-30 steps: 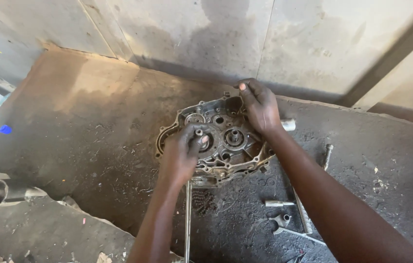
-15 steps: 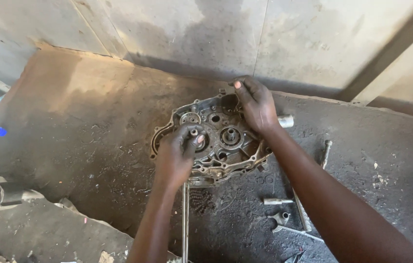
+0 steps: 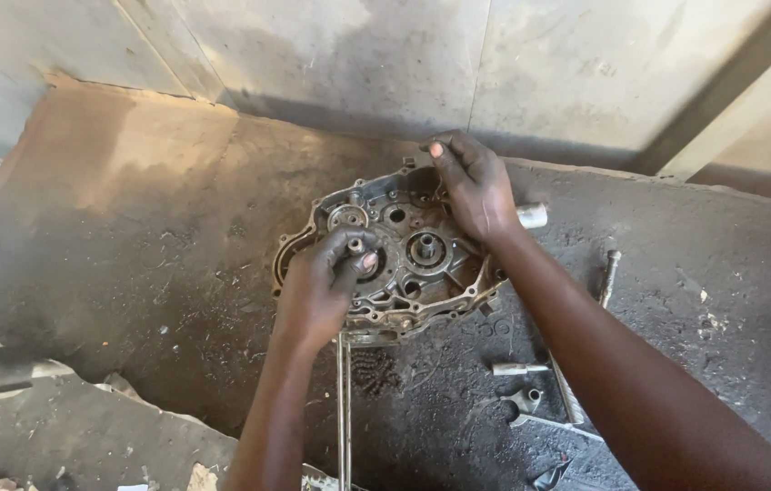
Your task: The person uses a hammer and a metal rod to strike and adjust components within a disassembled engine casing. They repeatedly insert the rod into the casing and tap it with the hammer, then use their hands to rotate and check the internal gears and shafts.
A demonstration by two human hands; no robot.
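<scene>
At frame centre lies the crankcase [image 3: 395, 250], likely heavy, stiff, greasy; best held by its rim. Left hand [image 3: 317, 286] pinches a shaft [image 3: 355, 245]; right hand [image 3: 472, 186] curls over the upper edge.

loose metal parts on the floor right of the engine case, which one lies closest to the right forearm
The long thin rod at the far right: it lies just beside the right forearm. The short pin and the small eyed fitting lie lower, nearer the case.
</scene>
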